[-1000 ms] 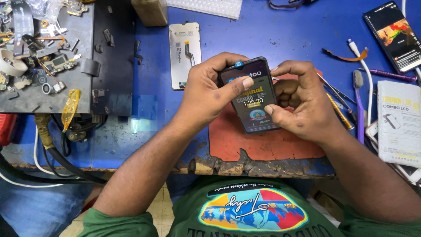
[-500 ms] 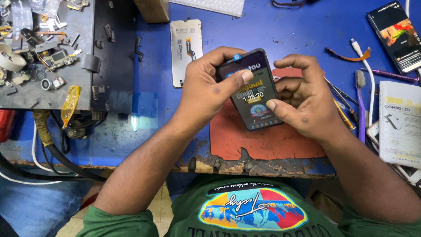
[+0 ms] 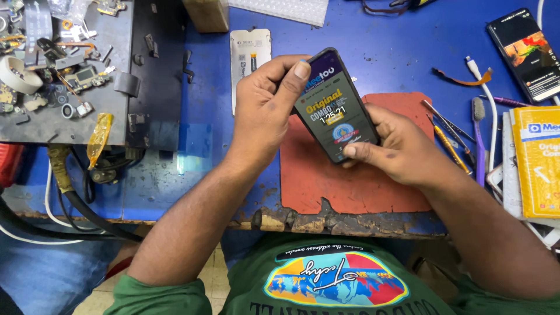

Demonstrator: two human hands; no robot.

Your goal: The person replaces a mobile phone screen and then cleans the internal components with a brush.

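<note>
Left hand [image 3: 265, 111] grips the top end of a dark phone [image 3: 337, 105], thumb pressed on its upper edge, fingers wrapped behind. Right hand [image 3: 402, 149] closes on the phone's lower end, thumb lying across the bottom of the printed screen film. Phone sits at frame centre, tilted, held just above a red mat [image 3: 356, 181] on the blue workbench [image 3: 385, 52]. White phone back cover [image 3: 249, 58] lies upper centre, just left of the left hand. Second phone [image 3: 524, 52] with lit screen at upper right. Tweezers and brushes [image 3: 461, 137] right of the mat. Yellow box [image 3: 539, 163] at right edge. Grey tray of small parts [image 3: 64, 64] upper left.
</note>
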